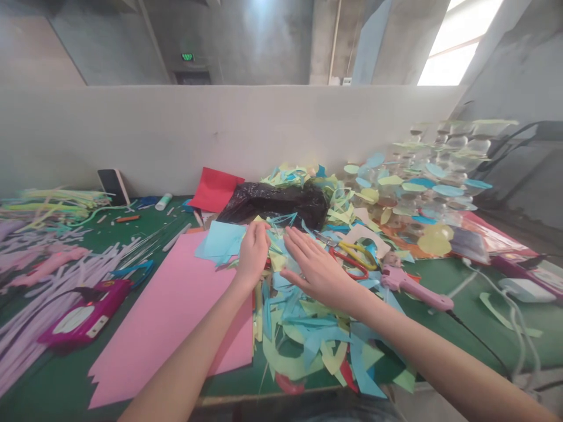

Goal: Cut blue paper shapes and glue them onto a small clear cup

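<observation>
Head cam: L hand (253, 255) prob. pinching paper scrap (259, 219), R hand (317, 272) open on scraps (303, 328)

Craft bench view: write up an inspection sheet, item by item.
Surface: green work mat, heavily covered.
Job's things: blue and green cut paper scraps, piled at centre.
Clutter: pink card sheet, black plastic bag, red-and-yellow-handled scissors, pink glue gun, lilac pipe cleaners.
Hands: left hand curled at the scraps; right hand spread flat on them.
Cables: black cord by the glue gun; white cable at right.
Surroundings: concrete walls, green exit sign, bright window.
</observation>
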Tool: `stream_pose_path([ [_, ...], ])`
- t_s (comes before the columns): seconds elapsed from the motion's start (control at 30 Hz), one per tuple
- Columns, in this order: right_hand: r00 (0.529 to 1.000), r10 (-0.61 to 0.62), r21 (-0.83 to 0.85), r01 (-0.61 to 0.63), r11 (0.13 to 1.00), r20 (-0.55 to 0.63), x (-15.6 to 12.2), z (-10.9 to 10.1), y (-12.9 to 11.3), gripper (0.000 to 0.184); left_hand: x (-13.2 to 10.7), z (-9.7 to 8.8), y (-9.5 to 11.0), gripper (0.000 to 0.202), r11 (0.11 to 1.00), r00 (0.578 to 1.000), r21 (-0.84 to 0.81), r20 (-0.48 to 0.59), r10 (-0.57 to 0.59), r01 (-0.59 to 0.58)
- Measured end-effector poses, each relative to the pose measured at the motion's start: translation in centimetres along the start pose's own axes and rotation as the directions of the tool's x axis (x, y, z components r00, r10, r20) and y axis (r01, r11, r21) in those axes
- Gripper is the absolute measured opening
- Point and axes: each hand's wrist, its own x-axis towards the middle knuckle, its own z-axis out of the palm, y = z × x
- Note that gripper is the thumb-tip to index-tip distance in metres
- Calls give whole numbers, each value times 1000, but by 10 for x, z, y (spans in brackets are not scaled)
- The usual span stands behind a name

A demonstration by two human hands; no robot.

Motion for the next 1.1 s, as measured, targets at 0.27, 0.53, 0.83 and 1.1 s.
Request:
stream_pose_path([
  [0.27, 993, 21, -13, -23, 1000, -115, 0, 0, 1, 73, -2, 0, 3, 19, 1000, 1000, -4, 7, -17, 17],
  [0.53, 978, 42, -40, -51, 998, -204, 0, 0, 1, 78, -1, 0, 0, 20, 1000, 1000, -4, -2, 2, -2],
  [0.83, 999, 0, 27, 1, 1000, -41, 0, -1, 0, 74, -2, 0, 6, 18, 1000, 1000, -12, 5, -4, 4],
  [1.1, 998, 29, 37, -27, 999, -54, 0, 0, -5, 74, -1, 0, 6, 18, 1000, 1000, 5, 11, 8, -9],
])
